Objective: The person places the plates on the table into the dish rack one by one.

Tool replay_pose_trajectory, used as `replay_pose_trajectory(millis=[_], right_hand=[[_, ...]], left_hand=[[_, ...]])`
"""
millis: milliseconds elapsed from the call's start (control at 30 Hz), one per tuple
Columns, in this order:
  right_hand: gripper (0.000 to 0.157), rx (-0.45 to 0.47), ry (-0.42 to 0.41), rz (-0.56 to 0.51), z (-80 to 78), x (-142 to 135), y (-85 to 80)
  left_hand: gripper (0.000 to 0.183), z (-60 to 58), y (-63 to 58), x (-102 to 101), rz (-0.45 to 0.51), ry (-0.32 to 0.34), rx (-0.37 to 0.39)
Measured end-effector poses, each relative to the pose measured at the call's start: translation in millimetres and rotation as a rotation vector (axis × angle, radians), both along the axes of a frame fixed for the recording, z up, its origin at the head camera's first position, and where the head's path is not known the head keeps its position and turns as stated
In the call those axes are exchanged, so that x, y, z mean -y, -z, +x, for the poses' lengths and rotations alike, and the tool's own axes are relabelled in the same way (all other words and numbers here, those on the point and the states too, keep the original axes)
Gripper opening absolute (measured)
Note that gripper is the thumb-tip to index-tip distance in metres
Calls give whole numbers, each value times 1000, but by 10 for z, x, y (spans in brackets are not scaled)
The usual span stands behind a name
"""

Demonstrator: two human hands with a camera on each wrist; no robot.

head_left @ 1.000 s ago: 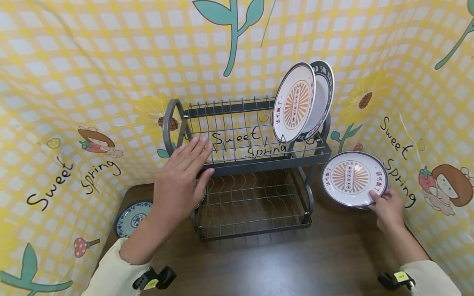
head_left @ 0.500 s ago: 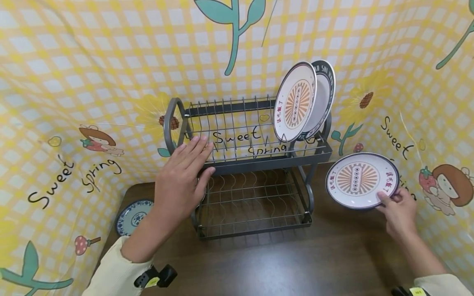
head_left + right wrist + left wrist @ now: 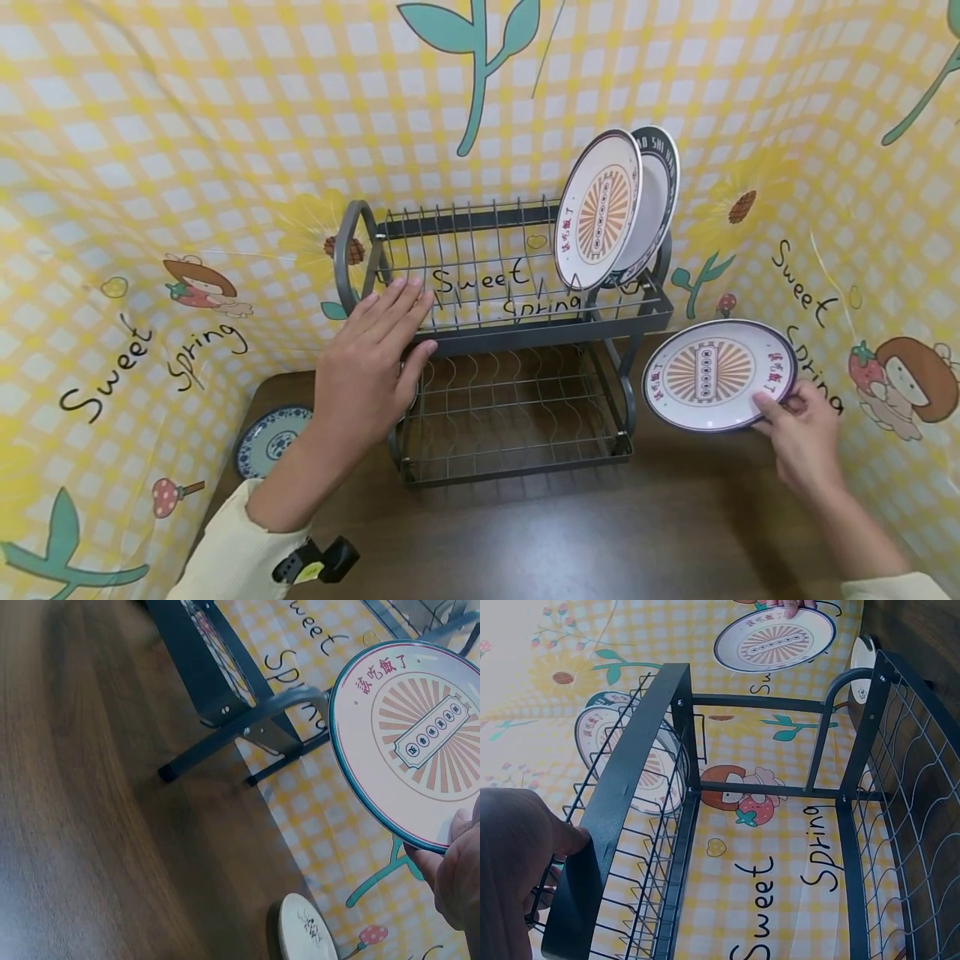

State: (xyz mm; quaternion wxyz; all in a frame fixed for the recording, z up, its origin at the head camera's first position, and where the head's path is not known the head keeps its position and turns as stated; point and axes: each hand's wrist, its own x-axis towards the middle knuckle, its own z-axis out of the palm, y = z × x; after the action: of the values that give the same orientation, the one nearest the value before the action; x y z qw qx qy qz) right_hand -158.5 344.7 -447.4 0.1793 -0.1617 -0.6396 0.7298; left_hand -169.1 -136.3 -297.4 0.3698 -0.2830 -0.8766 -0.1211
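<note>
My right hand (image 3: 806, 437) pinches the lower right rim of a white plate (image 3: 705, 375) with an orange sunburst print, thumb on its face. That plate is tilted, off the rack's right end. My left hand (image 3: 367, 379) holds the front left rail of the dark two-tier dish rack (image 3: 540, 333); its fingers reach over the upper tier, and the left wrist view shows the thumb on the rail (image 3: 615, 817). A matching sunburst plate (image 3: 597, 208) stands in the upper tier's right end. Behind it stands a dark-rimmed plate (image 3: 660, 192), partly hidden.
A blue-patterned plate (image 3: 270, 437) lies on the brown table (image 3: 540, 533) at the left, partly behind my left forearm. In the right wrist view a small white dish (image 3: 306, 930) lies by the checked cloth wall (image 3: 300, 825). The cloth surrounds the back and sides.
My right hand has lifted the plate, moved it right, then brought it back left and slightly lower, tilting it flatter. The left hand and the two racked plates stay in place.
</note>
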Motion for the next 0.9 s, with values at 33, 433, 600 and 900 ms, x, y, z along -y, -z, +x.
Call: replay_pose_trajectory(millis=[33,433,600,900], right_hand=[[15,2,0,9,5,18,-10],[17,-102,-31,80,90,286,-195],[19,-152,-63,128,127,378,-244],[20,-169,-106,174,180,483,-337]], left_hand=[[53,-1,3,0,0,0,2],[55,7,-3,3,-4,-5,6],[55,1,-6,6,-3,0,-1],[55,-1,-1,10,-7,0,-4]])
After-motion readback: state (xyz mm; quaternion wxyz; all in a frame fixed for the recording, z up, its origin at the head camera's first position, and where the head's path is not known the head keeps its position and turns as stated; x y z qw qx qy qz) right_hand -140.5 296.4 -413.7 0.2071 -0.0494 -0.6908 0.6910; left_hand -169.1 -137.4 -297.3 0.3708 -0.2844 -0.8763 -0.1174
